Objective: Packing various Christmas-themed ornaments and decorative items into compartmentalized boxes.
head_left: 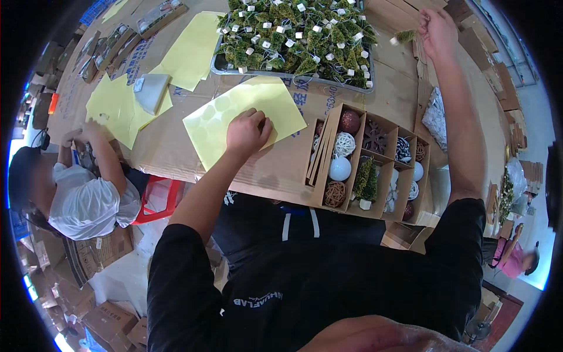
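Right hand (437,29) is up at the far edge of the table, fingers pinched shut around a small green tree ornament (404,36), lifted just off the corner of the grey tray (218,66) heaped with more of the same little tagged trees. Left hand (247,132) sits curled, knuckles down, on a yellow sticker sheet (217,126) with pale round peel-off spots, seemingly pinning it flat; whether the fingertips hold a sticker, I cannot tell. Just right of that sheet lies the open cardboard gift box (328,132), its compartments filled with baubles: white, dark red, wicker balls, a brown snowflake, one green tree already slotted in. More yellow sheets (117,108) are scattered to the left across the cardboard-covered table (281,170). At far left another person (82,199) in a white shirt bends over their own work.
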The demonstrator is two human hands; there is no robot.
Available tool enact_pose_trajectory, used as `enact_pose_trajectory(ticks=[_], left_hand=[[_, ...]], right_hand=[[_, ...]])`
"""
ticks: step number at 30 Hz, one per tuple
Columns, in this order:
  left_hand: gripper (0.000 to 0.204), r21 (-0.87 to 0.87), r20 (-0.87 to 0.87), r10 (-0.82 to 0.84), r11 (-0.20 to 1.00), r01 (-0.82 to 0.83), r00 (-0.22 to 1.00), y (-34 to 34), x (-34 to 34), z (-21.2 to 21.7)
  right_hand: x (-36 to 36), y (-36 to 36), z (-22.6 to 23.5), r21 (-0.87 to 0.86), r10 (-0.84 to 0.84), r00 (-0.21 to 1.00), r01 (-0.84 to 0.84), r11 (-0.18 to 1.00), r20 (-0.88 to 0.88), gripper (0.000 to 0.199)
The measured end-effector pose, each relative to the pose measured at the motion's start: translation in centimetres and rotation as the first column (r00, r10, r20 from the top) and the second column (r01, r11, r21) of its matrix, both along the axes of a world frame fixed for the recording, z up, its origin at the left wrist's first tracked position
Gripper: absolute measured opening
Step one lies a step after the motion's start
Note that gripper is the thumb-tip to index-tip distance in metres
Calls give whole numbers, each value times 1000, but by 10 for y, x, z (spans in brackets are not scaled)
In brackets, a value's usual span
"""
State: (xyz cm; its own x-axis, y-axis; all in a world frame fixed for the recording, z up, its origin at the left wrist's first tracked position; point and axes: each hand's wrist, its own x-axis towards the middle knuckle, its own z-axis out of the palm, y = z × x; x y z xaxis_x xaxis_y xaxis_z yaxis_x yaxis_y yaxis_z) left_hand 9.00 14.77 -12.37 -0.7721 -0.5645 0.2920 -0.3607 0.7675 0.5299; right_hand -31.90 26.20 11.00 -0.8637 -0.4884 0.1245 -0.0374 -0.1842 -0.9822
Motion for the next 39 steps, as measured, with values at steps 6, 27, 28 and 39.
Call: enact_pose_trajectory(ticks=[6, 27, 28, 39], left_hand=[[22, -19, 15, 21, 1000, -20, 1000, -2, 7, 2], [22, 11, 43, 19, 1000, -19, 999, 4, -8, 2], [22, 7, 28, -5, 1000, 5, 1000, 6, -18, 4], [21, -59, 27, -1, 998, 2, 1000, 7, -10, 7]], right_hand=[[16, -30, -51, 779, 366, 831, 123, 615, -419, 37], [-64, 3, -12, 655, 356, 918, -162, 738, -174, 28], [-86, 20, -2, 390, 253, 967, -221, 894, -33, 24], [-69, 76, 46, 113, 712, 702, -707, 698, -3, 18]])
